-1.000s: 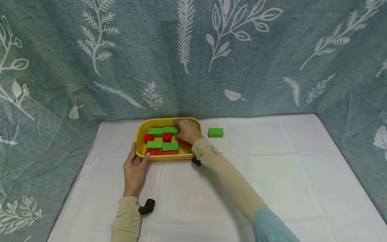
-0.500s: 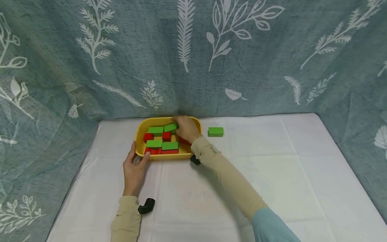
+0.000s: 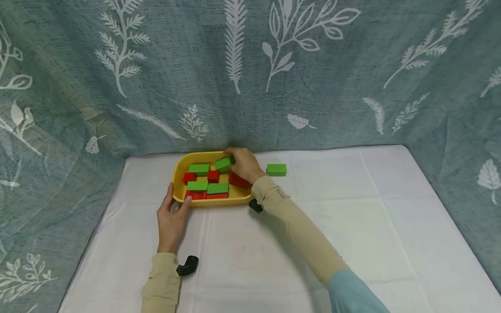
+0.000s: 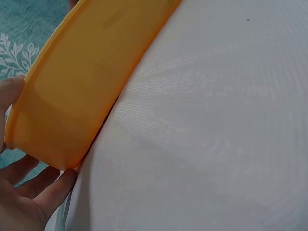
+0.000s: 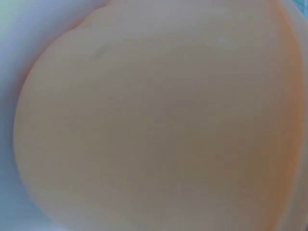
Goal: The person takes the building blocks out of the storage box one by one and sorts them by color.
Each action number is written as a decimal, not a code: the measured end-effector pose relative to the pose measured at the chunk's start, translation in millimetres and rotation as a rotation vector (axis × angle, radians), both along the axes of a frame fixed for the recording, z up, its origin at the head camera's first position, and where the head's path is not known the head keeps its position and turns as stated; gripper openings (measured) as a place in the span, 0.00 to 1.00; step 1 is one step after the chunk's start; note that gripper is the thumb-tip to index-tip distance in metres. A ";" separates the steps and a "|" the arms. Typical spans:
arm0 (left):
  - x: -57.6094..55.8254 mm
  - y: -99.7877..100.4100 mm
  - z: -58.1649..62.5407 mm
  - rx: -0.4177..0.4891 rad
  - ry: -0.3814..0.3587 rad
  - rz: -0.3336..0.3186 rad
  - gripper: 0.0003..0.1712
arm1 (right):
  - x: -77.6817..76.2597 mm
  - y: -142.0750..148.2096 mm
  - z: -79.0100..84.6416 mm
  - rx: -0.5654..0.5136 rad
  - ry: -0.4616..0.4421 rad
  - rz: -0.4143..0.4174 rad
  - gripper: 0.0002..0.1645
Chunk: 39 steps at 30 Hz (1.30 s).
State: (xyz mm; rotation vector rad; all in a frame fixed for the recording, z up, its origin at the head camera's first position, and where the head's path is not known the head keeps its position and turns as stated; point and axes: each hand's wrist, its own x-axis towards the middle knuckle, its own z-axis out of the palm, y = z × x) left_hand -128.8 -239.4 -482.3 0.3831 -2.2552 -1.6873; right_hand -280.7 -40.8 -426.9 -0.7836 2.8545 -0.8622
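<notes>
Green it is: the right hand [image 3: 245,165] pinches a tilted green block [image 3: 223,164] close to the far edge of the yellow tray [image 3: 219,203]! And the left hand [image 3: 171,224] grips that tray's near-left corner, thumb on the near rim. Just nearer than the right hand, a red block [image 3: 238,181] lies by the tray's right edge. Toward the far-left corner sits 1 flat green brick [image 3: 199,169]; along the near edge, 2 green pieces [image 3: 197,186] and 2 red pieces [image 3: 217,196], stacking hard to tell. Off the tray's right edge, 1 loose green brick [image 3: 276,170] rests near the white tabletop's [image 3: 332,226] far edge.
</notes>
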 end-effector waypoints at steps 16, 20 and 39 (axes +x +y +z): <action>1.1 -3.9 1.4 -0.018 -0.013 0.011 0.40 | 1.3 36.2 7.7 -0.182 -0.021 -0.020 0.26; 0.5 -4.2 1.5 -0.014 -0.010 0.017 0.40 | 0.4 47.2 5.2 -0.268 -0.043 -0.015 0.27; 0.4 1.4 -0.1 -0.049 -0.072 0.016 0.39 | -0.7 88.2 4.2 -0.339 -0.055 0.009 0.30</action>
